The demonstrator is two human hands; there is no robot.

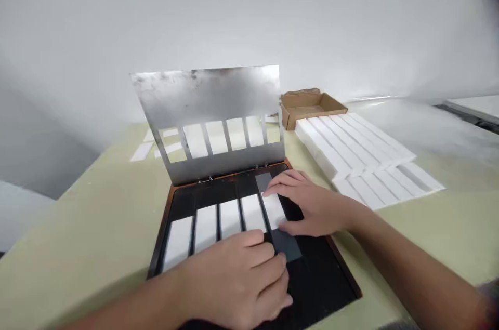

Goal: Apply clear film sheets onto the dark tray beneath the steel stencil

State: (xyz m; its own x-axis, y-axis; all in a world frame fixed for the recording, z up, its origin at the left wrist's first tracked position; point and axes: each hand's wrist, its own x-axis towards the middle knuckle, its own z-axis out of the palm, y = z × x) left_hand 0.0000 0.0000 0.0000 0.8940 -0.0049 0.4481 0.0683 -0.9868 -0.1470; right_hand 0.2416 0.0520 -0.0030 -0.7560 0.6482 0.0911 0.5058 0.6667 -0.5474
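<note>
Right grip holding end white card | left grip curled, can't tell if holding | uneven thumb pressure could skew card; bump could drop metal lid beyond grips

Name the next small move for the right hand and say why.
Probably a light nudge by the right hand to square the rightmost white card with its row: finger and thumb are already at the card's far and near ends, the grey strip shows beyond both, and the hinged metal frame stands open.
</note>
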